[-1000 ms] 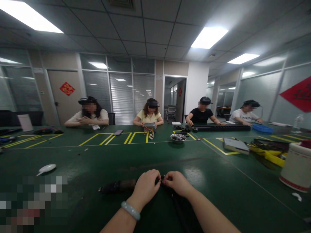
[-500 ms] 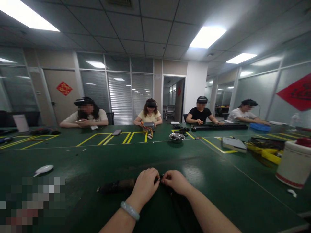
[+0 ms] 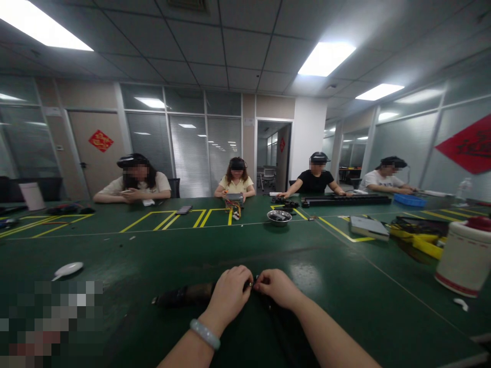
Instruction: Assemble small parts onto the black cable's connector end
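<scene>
My left hand (image 3: 230, 292) is closed in a pinch, with a bangle on its wrist. My right hand (image 3: 276, 287) pinches close beside it, the fingertips almost meeting. A small dark piece with a bright tip shows between them, too small to name. From under my left hand a dark, cylinder-like bundle (image 3: 186, 295) with a metallic end reaches leftward along the green table (image 3: 153, 255). Something long and black (image 3: 282, 327) lies below my right hand, its kind lost in shadow.
A metal bowl (image 3: 279, 218) holds dark parts. Rightward are a silver box (image 3: 369, 228), a yellow tray (image 3: 427, 246) and a white container (image 3: 464, 258). A white spoon-like object (image 3: 69, 268) lies at left. Several people sit opposite, near a long black bar (image 3: 347, 200).
My hands stay nearly where they were. Across the table, the person in black has reached an arm out toward the dark parts, and the person in the middle has shifted slightly.
</scene>
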